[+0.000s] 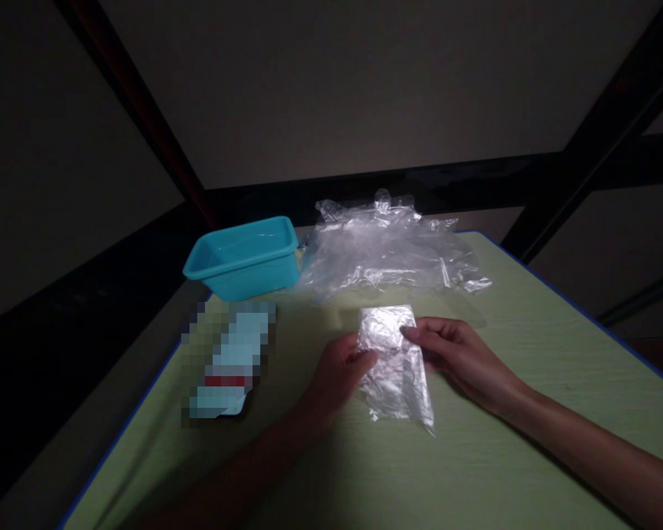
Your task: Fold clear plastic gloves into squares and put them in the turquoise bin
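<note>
Both my hands hold a small clear plastic bag (395, 368) that lies flat on the pale green table (502, 456). My left hand (339, 372) pinches the bag's left edge near its top. My right hand (456, 353) grips the top right part, fingers curled over the film. The bag's lower end points toward me and rests on the table.
A heap of crumpled clear plastic bags (387, 254) lies at the far side of the table. A turquoise plastic tub (243, 258) stands at the far left. A blurred flat packet (226, 364) lies left of my hands. Dark frame bars rise behind the table.
</note>
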Tool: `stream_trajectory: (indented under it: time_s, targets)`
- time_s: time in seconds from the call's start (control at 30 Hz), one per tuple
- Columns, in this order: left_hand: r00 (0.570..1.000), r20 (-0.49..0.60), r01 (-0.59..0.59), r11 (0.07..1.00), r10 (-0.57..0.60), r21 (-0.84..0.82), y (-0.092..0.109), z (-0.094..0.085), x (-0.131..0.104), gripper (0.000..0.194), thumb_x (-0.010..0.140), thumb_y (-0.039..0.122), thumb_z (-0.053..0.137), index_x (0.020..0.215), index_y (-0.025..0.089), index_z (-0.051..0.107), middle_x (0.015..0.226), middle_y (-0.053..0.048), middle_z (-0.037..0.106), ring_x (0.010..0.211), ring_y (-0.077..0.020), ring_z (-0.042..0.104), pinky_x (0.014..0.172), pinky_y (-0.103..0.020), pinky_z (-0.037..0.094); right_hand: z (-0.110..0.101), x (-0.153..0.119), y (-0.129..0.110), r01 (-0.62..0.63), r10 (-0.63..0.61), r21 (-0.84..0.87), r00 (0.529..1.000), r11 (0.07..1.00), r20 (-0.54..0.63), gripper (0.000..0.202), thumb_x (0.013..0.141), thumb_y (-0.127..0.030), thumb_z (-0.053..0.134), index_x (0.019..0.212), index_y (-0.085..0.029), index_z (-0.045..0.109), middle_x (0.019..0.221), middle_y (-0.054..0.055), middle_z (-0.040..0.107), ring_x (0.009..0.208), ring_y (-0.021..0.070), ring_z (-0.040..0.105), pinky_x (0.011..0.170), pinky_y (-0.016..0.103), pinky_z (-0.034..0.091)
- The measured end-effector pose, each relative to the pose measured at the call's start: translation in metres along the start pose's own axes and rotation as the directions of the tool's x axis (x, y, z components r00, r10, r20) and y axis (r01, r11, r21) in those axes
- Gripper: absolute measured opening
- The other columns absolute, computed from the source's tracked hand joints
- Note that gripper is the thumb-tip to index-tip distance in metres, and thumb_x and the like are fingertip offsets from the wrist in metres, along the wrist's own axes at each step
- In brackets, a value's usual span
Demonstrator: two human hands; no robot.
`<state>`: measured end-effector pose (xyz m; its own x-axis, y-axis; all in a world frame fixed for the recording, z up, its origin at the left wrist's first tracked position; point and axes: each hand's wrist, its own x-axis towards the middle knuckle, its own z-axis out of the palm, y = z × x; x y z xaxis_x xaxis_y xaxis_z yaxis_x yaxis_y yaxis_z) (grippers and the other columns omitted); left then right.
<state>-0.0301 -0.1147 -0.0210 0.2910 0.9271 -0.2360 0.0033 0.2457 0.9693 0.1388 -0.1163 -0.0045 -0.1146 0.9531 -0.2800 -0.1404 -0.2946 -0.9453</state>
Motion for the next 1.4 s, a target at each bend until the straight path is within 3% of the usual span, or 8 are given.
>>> stream_trajectory:
  time_s: [0.2, 0.53, 0.7, 0.97, 1.2, 1.4]
  targets:
    - [0.999, -0.042, -0.008, 1.0, 0.008, -0.006, 0.001, -0.003, 0.002, 0.021, 0.066, 0.031, 0.06, 0.078, 0.014, 0.06, 0.066, -0.001, 0.06, 0.066, -0.0174, 0.059, 0.06, -0.026, 0.045, -0.005, 0.0, -0.006, -0.127, 0.121, 0.045, 0.986, 0.991, 0.111, 0.022, 0.051, -0.027, 0.081, 0.067, -0.016, 0.07, 0.065, 0.0, 0.068, 0.058, 0.009, 0.06, 0.059, 0.021, 0.05]
    - [0.994, -0.11, -0.011, 1.0, 0.011, -0.002, 0.001, -0.004, 0.003, 0.017, 0.062, 0.03, 0.063, 0.062, 0.016, 0.053, 0.061, 0.001, 0.057, 0.063, -0.015, 0.059, 0.061, -0.025, 0.047, -0.004, 0.002, -0.001, -0.087, 0.088, -0.005, 0.995, 0.996, 0.047, 0.024, 0.045, -0.032, 0.084, 0.063, -0.019, 0.074, 0.056, 0.0, 0.068, 0.052, 0.0079, 0.06, 0.052, 0.017, 0.048]
    - [0.993, -0.114, -0.022, 1.0, 0.023, 0.012, 0.001, -0.006, 0.005, 0.018, 0.06, 0.031, 0.063, 0.06, 0.016, 0.054, 0.06, 0.001, 0.059, 0.062, -0.0153, 0.06, 0.058, -0.023, 0.046, -0.004, 0.003, 0.002, -0.063, 0.063, 0.009, 0.998, 0.998, 0.032, 0.027, 0.039, -0.025, 0.086, 0.063, -0.02, 0.074, 0.056, -0.001, 0.068, 0.051, 0.0072, 0.058, 0.052, 0.017, 0.047]
    - [0.994, -0.075, -0.082, 0.996, 0.084, 0.033, 0.008, -0.009, 0.004, 0.019, 0.062, 0.028, 0.062, 0.07, 0.012, 0.067, 0.057, 0.001, 0.062, 0.051, -0.0094, 0.052, 0.048, -0.017, 0.035, -0.008, 0.004, 0.004, -0.008, 0.006, 0.034, 0.998, 0.999, 0.057, 0.022, 0.043, -0.023, 0.085, 0.061, -0.02, 0.074, 0.055, -0.002, 0.067, 0.052, 0.007, 0.056, 0.056, 0.019, 0.046]
    - [0.985, -0.15, -0.078, 0.995, 0.086, 0.063, 0.007, -0.012, 0.006, 0.021, 0.061, 0.021, 0.061, 0.076, 0.014, 0.074, 0.061, -0.001, 0.067, 0.05, -0.0092, 0.052, 0.049, -0.019, 0.039, -0.011, 0.004, 0.004, 0.093, -0.091, -0.011, 0.991, 0.996, 0.099, 0.017, 0.055, -0.03, 0.079, 0.069, -0.02, 0.075, 0.068, 0.002, 0.072, 0.059, 0.0103, 0.061, 0.06, 0.023, 0.048]
    - [0.98, -0.156, -0.114, 0.992, 0.122, 0.062, 0.008, -0.011, 0.005, 0.019, 0.059, 0.016, 0.06, 0.07, 0.015, 0.075, 0.06, -0.001, 0.069, 0.05, -0.009, 0.054, 0.049, -0.018, 0.041, -0.012, 0.005, 0.004, 0.093, -0.094, 0.02, 0.989, 0.996, 0.112, 0.015, 0.057, -0.031, 0.078, 0.066, -0.02, 0.074, 0.069, 0.002, 0.072, 0.062, 0.0113, 0.063, 0.064, 0.024, 0.05]
